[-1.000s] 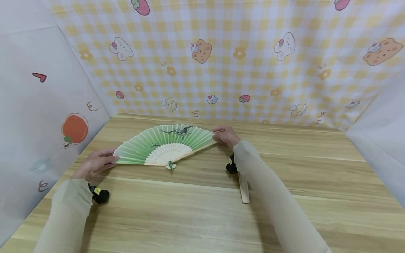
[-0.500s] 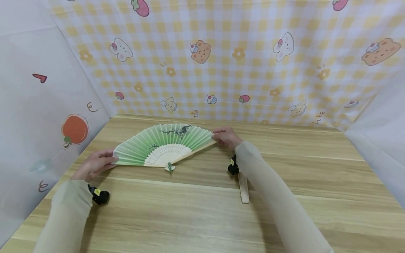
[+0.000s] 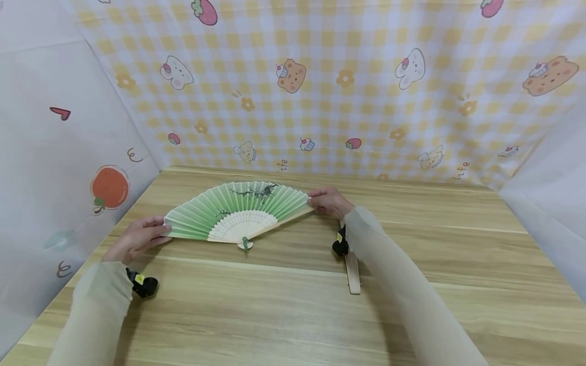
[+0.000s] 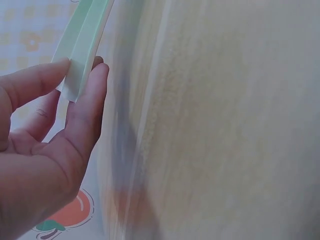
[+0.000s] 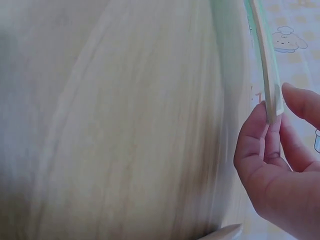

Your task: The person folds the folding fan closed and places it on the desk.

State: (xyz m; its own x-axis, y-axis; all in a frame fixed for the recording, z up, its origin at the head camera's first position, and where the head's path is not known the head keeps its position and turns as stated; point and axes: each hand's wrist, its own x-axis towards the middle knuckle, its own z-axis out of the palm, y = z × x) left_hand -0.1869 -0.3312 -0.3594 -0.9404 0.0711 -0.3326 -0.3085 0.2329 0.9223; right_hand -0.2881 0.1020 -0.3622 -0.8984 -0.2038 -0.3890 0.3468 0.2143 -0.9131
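Observation:
A green and white folding fan (image 3: pixel 247 208) is spread wide, its pale openwork ribs meeting at a pivot with a green cord. A dark branch design runs along its upper part. My left hand (image 3: pixel 139 236) pinches the fan's left end between thumb and fingers; in the left wrist view the thumb lies on the pleated edge. At the opposite end, my right hand (image 3: pixel 330 201) holds the right guard stick near its tip, with fingers curled behind it in the right wrist view. Beneath the right forearm lies a narrow pale wooden stick-like object (image 3: pixel 352 274), partly hidden by the sleeve.
The wood-grain table (image 3: pixel 256 315) stretches under both arms. A yellow checked cloth (image 3: pixel 320 101) with cartoon prints hangs behind it, and a white sheet (image 3: pixel 41 168) closes off the left side. Each wrist carries a small black camera (image 3: pixel 145 285).
The right hand has shifted slightly right and down, and the fan's right end has dipped a little with it. The left hand keeps its hold, almost still.

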